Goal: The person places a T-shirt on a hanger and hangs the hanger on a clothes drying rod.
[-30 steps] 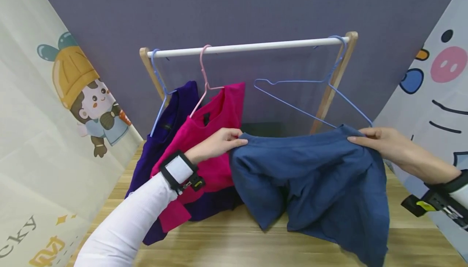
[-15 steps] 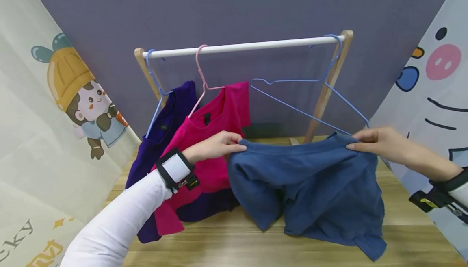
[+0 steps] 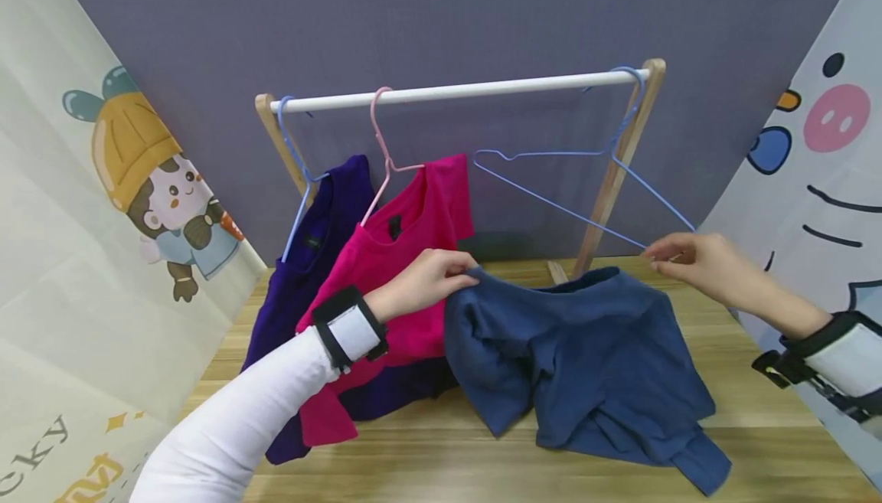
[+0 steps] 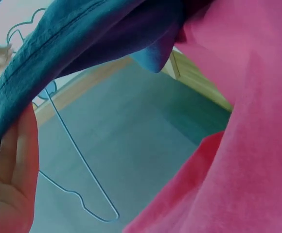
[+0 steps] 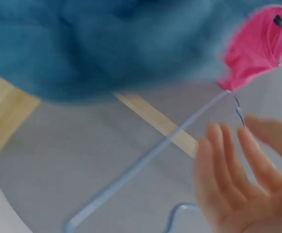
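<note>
A dark blue garment (image 3: 599, 357) lies bunched on the table, its upper edge lifted on the left; folds hide its exact kind. My left hand (image 3: 434, 279) pinches that edge between thumb and fingers. In the left wrist view, a stitched line runs along the cloth above the left hand (image 4: 9, 170). My right hand (image 3: 699, 269) is off the cloth, its fingers loosely bent with nothing between them. It is close to the lower bar of a bare blue hanger (image 3: 572, 216); whether it touches the bar I cannot tell. The right wrist view shows the right hand (image 5: 248, 174) with fingers apart.
A rack with a white rail (image 3: 482, 89) and wooden posts stands at the back. On its left hang a pink T-shirt (image 3: 413, 319) on a pink hanger (image 3: 380, 135) and a purple top (image 3: 289, 311) on a blue hanger. Printed sheets flank the wooden table (image 3: 441, 465).
My right hand has let go of the blue garment, whose right side has dropped toward the table. The left hand keeps its pinch and has shifted slightly right.
</note>
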Available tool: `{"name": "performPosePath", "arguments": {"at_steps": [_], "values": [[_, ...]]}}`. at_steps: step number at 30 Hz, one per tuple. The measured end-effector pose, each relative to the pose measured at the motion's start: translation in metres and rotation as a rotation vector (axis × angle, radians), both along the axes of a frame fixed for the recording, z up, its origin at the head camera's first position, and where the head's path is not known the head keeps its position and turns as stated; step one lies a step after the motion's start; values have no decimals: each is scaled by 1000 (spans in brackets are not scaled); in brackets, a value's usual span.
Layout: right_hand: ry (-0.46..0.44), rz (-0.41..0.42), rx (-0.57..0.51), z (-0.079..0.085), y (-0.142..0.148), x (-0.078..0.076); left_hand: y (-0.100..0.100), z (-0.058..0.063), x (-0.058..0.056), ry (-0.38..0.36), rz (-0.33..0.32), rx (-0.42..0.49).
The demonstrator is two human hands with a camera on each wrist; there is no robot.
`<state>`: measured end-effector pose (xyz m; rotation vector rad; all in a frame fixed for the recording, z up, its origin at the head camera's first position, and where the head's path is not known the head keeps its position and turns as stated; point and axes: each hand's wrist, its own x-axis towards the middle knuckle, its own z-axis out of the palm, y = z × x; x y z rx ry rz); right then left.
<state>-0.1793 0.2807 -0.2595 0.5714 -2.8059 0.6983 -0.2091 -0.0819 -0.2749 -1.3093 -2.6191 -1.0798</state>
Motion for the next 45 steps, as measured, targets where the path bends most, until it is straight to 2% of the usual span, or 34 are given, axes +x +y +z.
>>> {"name": "performPosePath", "arguments": {"at_steps": [4, 6, 8, 24, 27, 28, 31, 34, 35, 37, 41, 45], "values": [[189, -95, -24, 13, -4, -5, 4, 0, 2, 52, 1, -8], [245, -138, -49, 18, -5, -8, 5, -1, 3, 70, 1, -12], [259, -165, -77, 21, -6, -13, 6, -1, 3, 71, 1, -8], [63, -241, -183, 19, -1, -34, 9, -6, 4, 2, 0, -24], [-6, -244, -243, 17, 2, -41, 8, -6, 3, 3, 2, -33], [-20, -241, -307, 15, 6, -45, 8, -6, 3, 4, 2, -35], [-73, -250, -406, 15, 9, -50, 7, -5, 3, 9, 4, -33], [-103, -280, -434, 20, 8, -49, 7, -5, 2, 5, 9, -32], [-115, -297, -390, 24, 5, -46, 7, -5, 2, 3, 11, -32], [-118, -314, -379, 30, 4, -43, 6, -5, 1, -1, 18, -34], [-92, -334, -390, 41, 2, -37, 6, -7, 0, -6, 28, -36], [-63, -319, -419, 48, 8, -33, 5, -9, -1, -7, 44, -42]]}}
